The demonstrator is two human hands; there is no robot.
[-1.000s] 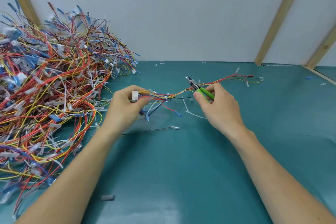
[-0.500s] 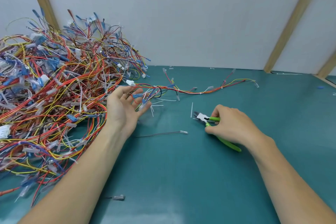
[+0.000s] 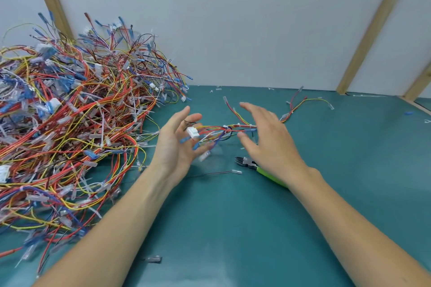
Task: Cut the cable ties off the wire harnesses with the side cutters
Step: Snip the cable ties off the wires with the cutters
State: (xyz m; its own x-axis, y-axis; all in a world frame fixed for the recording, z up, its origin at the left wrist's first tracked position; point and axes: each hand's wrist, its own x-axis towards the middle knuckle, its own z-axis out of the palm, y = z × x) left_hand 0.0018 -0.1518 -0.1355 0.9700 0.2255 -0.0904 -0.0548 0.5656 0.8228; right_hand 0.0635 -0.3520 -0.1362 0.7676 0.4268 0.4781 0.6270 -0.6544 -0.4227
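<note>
On the teal table mat (image 3: pixel 233 228), just right of the great heap of wire harnesses (image 3: pixel 70 128), one separate wire harness (image 3: pixel 235 127) stretches from a white connector (image 3: pixel 192 133) out toward the back right, its red and yellow leads trailing off to small sleeved ends. The left hand (image 3: pixel 177 144) sits at the connector end of that harness, palm turned inward and fingers spread wide; the connector and a few blue-tipped leads lie against its fingers, though the blur there makes it hard to tell whether any finger truly pinches them or only supports them. The right hand (image 3: pixel 268 140) hovers over the middle of the same harness, fingers straight and loosely fanned, gripping nothing; its thumb lies near the bundled red wires. A small white cable tie (image 3: pixel 225 126) wraps the harness between the two hands. Nearer the viewer than the harness, the side cutters (image 3: pixel 250 165) lie flat on the mat, dark jaws pointing left, their green handles running under the right wrist, with no hand on them. Just left of the cutters' nose lies a thin loose wire (image 3: pixel 219 172) with a clear sleeved tip. Near the front edge of the mat, well apart from the harness, sits a small clear sleeve piece (image 3: pixel 152 259).
</note>
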